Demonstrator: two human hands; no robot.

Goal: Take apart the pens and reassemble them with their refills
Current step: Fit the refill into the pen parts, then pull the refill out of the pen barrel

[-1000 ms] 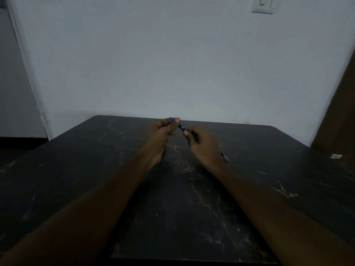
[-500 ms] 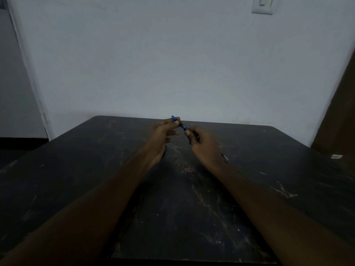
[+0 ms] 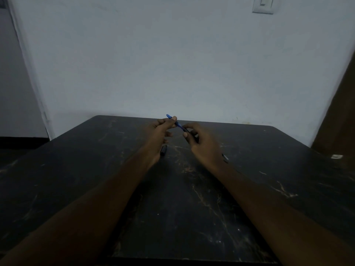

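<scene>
A blue pen (image 3: 179, 126) is held in the air over the far half of the dark table (image 3: 96, 169), slanting from upper left to lower right. My left hand (image 3: 162, 134) pinches its blue upper end between thumb and forefinger. My right hand (image 3: 202, 144) grips the darker lower part of the same pen. A small black pen part (image 3: 163, 150) lies on the table under my left hand. Another pen end (image 3: 225, 158) pokes out from behind my right wrist; most of it is hidden.
The table has rounded far corners and stands against a pale wall (image 3: 172, 64). A small white object (image 3: 336, 156) sits at the far right edge. A light switch (image 3: 263, 5) is high on the wall. A dark wooden panel (image 3: 342, 112) stands at right.
My hands have drawn slightly apart along the pen, and more of the blue end now shows beyond my left fingers. The parts on the table have not moved.
</scene>
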